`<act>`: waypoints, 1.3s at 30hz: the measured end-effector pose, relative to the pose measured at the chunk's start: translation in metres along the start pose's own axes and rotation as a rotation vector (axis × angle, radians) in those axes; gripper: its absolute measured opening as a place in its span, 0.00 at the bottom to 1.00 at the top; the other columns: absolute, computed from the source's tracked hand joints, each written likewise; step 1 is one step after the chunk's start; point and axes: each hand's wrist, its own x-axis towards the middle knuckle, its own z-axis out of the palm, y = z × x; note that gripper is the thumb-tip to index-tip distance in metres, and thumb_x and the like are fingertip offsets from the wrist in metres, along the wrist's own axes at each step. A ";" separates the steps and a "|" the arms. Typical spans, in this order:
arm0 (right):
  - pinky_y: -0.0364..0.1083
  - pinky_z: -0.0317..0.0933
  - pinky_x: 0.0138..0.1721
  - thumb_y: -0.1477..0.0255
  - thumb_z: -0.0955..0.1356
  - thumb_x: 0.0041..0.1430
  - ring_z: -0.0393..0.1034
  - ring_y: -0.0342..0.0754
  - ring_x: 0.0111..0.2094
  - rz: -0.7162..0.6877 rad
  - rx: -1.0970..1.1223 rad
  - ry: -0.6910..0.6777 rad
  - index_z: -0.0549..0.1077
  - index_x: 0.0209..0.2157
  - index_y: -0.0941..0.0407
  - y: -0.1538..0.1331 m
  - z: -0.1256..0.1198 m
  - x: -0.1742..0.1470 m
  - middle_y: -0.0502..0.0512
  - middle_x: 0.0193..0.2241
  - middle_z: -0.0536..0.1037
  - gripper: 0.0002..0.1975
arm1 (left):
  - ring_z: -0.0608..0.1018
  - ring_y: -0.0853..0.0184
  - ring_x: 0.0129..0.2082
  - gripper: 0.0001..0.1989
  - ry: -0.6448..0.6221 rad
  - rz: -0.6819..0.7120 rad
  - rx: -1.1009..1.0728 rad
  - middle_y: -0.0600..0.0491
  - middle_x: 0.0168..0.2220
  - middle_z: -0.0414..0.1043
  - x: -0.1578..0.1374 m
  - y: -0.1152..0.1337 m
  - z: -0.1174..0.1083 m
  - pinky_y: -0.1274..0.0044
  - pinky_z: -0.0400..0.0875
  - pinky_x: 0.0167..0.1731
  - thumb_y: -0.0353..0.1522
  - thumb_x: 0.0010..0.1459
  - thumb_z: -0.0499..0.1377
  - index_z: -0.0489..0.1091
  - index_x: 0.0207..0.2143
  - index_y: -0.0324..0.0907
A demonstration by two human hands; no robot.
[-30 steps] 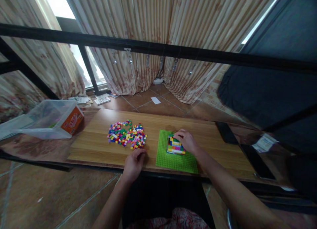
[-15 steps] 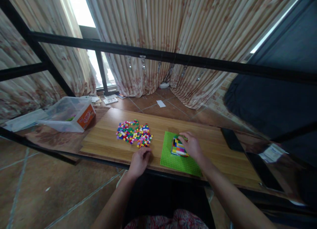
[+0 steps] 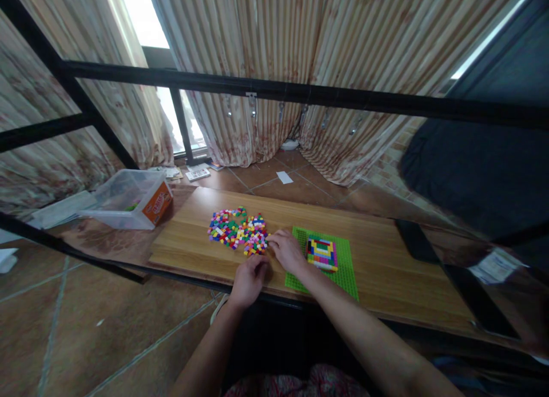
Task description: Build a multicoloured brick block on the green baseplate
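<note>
A loose heap of small coloured building bricks (image 3: 235, 230) lies on the wooden board. My right hand (image 3: 287, 250) is at the heap's right edge, thumb and forefinger slightly apart by the outermost bricks. Just nearer to me, my left hand (image 3: 250, 280) rests at the board's front edge with its fingers curled together; whatever they hold, if anything, is hidden. To the right lies a green studded baseplate (image 3: 343, 280), partly covered by my right forearm. On it stands a low square block of multicoloured bricks (image 3: 322, 254), built in nested rings with a dark green middle.
A clear plastic box (image 3: 124, 214) with an orange label stands left of the wooden board (image 3: 180, 237). Dark flat objects, one a black slab (image 3: 416, 241), lie at the right end. A black metal rail (image 3: 274, 91) crosses above, before the curtains.
My right hand has left the brick block and moved left to the heap, uncovering the block's top. My left hand stays curled in nearly the same place. The view has shifted slightly.
</note>
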 end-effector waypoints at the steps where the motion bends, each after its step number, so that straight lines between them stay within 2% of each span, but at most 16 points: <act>1: 0.47 0.60 0.46 0.77 0.65 0.61 0.67 0.50 0.42 0.005 -0.007 -0.014 0.79 0.38 0.53 0.001 0.003 0.003 0.55 0.36 0.76 0.11 | 0.78 0.64 0.39 0.09 -0.004 -0.003 0.000 0.51 0.37 0.78 0.000 0.000 0.000 0.72 0.72 0.43 0.29 0.58 0.54 0.73 0.37 0.43; 11: 0.48 0.59 0.47 0.76 0.66 0.61 0.66 0.51 0.42 0.029 -0.025 -0.044 0.79 0.36 0.55 -0.002 0.010 0.011 0.57 0.36 0.76 0.08 | 0.78 0.65 0.38 0.09 -0.015 0.003 -0.020 0.51 0.37 0.77 0.001 0.000 0.000 0.73 0.72 0.42 0.32 0.60 0.53 0.73 0.37 0.43; 14: 0.48 0.59 0.46 0.75 0.66 0.62 0.67 0.50 0.42 0.028 0.018 0.034 0.78 0.35 0.55 -0.011 -0.001 0.000 0.56 0.36 0.76 0.08 | 0.78 0.65 0.39 0.09 -0.015 0.007 -0.025 0.51 0.37 0.77 0.001 0.000 -0.001 0.73 0.71 0.42 0.32 0.60 0.53 0.73 0.37 0.43; 18: 0.47 0.61 0.45 0.73 0.65 0.62 0.69 0.48 0.41 0.030 0.138 0.201 0.77 0.36 0.53 -0.011 -0.031 -0.030 0.54 0.36 0.77 0.08 | 0.78 0.65 0.39 0.10 -0.008 0.006 -0.016 0.51 0.38 0.77 0.000 -0.002 0.000 0.73 0.71 0.43 0.31 0.59 0.53 0.73 0.38 0.43; 20: 0.48 0.62 0.45 0.71 0.64 0.62 0.70 0.49 0.41 0.098 0.196 0.294 0.77 0.35 0.53 -0.001 -0.047 -0.045 0.54 0.36 0.78 0.08 | 0.78 0.65 0.39 0.10 -0.008 0.017 -0.008 0.51 0.38 0.77 0.001 -0.004 0.000 0.73 0.71 0.43 0.32 0.59 0.53 0.73 0.38 0.43; 24: 0.48 0.65 0.39 0.66 0.66 0.57 0.73 0.48 0.34 0.355 0.440 0.426 0.77 0.33 0.54 0.030 -0.067 -0.064 0.55 0.33 0.80 0.09 | 0.78 0.64 0.40 0.10 0.005 0.044 0.015 0.50 0.39 0.77 0.002 -0.005 0.001 0.73 0.71 0.43 0.32 0.59 0.53 0.73 0.38 0.43; 28: 0.46 0.66 0.32 0.61 0.71 0.49 0.72 0.47 0.28 0.520 0.745 0.438 0.78 0.32 0.56 0.047 -0.069 -0.071 0.53 0.28 0.80 0.13 | 0.78 0.64 0.40 0.10 0.002 0.045 0.027 0.51 0.38 0.77 0.003 -0.005 0.001 0.72 0.72 0.43 0.33 0.59 0.53 0.73 0.38 0.43; 31: 0.45 0.64 0.29 0.59 0.72 0.46 0.70 0.45 0.25 0.570 0.859 0.423 0.78 0.32 0.56 0.050 -0.067 -0.074 0.51 0.25 0.79 0.15 | 0.78 0.64 0.40 0.10 0.002 0.028 0.027 0.50 0.39 0.77 0.002 -0.006 0.000 0.72 0.72 0.44 0.33 0.60 0.53 0.73 0.38 0.43; 34: 0.46 0.65 0.32 0.59 0.71 0.48 0.71 0.46 0.27 0.555 0.776 0.448 0.78 0.32 0.55 0.058 -0.069 -0.075 0.52 0.27 0.79 0.15 | 0.78 0.64 0.40 0.10 0.003 0.025 0.028 0.50 0.39 0.77 0.002 -0.006 0.000 0.72 0.72 0.44 0.33 0.60 0.53 0.73 0.38 0.43; 39: 0.49 0.65 0.37 0.64 0.67 0.53 0.72 0.49 0.31 0.470 0.328 0.474 0.79 0.32 0.55 0.082 -0.079 -0.068 0.55 0.31 0.80 0.11 | 0.78 0.64 0.40 0.10 0.006 0.041 0.040 0.51 0.38 0.77 0.003 -0.007 0.001 0.72 0.72 0.44 0.33 0.59 0.53 0.73 0.38 0.43</act>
